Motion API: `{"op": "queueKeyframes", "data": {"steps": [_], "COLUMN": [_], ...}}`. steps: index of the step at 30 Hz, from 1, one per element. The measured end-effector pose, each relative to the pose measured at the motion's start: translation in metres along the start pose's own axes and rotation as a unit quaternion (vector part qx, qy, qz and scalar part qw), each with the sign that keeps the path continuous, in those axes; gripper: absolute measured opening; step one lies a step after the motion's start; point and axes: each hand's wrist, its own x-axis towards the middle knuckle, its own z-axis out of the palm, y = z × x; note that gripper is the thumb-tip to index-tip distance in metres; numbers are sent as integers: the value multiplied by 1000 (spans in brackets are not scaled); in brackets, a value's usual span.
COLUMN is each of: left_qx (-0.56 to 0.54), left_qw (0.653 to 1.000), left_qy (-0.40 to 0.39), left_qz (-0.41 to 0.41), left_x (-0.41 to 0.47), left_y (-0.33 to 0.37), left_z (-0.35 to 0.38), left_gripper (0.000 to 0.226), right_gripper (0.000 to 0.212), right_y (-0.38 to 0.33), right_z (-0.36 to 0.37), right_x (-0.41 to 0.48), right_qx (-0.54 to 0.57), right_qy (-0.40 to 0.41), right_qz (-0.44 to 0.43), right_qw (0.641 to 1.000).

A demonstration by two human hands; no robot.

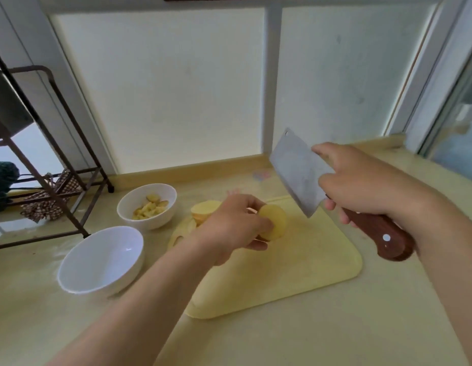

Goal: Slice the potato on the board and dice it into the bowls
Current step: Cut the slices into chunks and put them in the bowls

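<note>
A pale yellow cutting board (303,268) lies on the counter. My left hand (229,225) holds a small stack of round potato slices (273,223) just above the board's far left part. More slices (203,210) are piled at the board's far left corner, behind that hand. My right hand (361,186) grips a cleaver (298,170) by its brown wooden handle, forefinger laid along the blade, which is raised in the air over the board's far right. A white bowl (147,204) with diced potato stands left of the board; a nearer white bowl (100,260) holds nothing.
A dark metal rack (58,143) with a checked cloth (48,199) stands at the far left. White wall panels rise behind the counter's back edge, and a window frame runs along the right side.
</note>
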Motion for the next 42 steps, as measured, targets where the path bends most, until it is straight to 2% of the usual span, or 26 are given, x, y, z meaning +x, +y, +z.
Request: {"op": "queueKeyframes", "data": {"steps": [2,5,6,7,8,9,10,11,14,16,21,26,33,38,42], "left_qx": [2,-145,-153,-95,32,181,300,367,422,450,423,451,481,433,428], "left_qw": [999,986,984,993,998,979,943,914,884,864,858,825,763,778,770], "left_qy": [28,5,-6,5,40,87,118,114,7,-29,2,20,-56,-33,-27], "left_qz": [-24,-81,-89,-74,-32,22,78,128,200,225,292,339,428,454,473], "left_x": [3,4,3,4,6,8,9,10,16,20,27,27,36,34,35], "left_y": [-8,-8,-6,-6,-7,-7,-7,-8,-22,-33,-46,-46,-31,-46,-47], "left_z": [14,29,32,32,30,25,21,17,18,23,30,39,44,41,39], "left_gripper": [19,20,18,17,18,21,29,35,43,42,31,26,15,16,16], "right_gripper": [74,74,74,74,75,76,76,75,73,72,71,66,86,89,87], "right_y": [21,42,47,51,54,58,61,63,68,70,74,76,77,77,72], "right_z": [8,17,19,21,22,23,23,22,19,16,18,22,23,19,23], "right_x": [-11,-10,-7,-4,-1,1,2,3,-1,-3,-7,-6,-7,-9,-16], "right_qx": [6,-6,-15,-21,-25,-30,-34,-41,-66,-80,-97,-97,-84,-42,-52], "right_qy": [-24,-48,-50,-50,-51,-53,-57,-61,-62,-54,-64,-80,-110,-107,-87], "right_qz": [7,12,5,-4,-12,-17,-21,-24,-25,-23,-32,-52,-38,-14,-22], "right_qw": [1000,999,999,999,998,998,998,997,996,995,993,991,990,993,995]}}
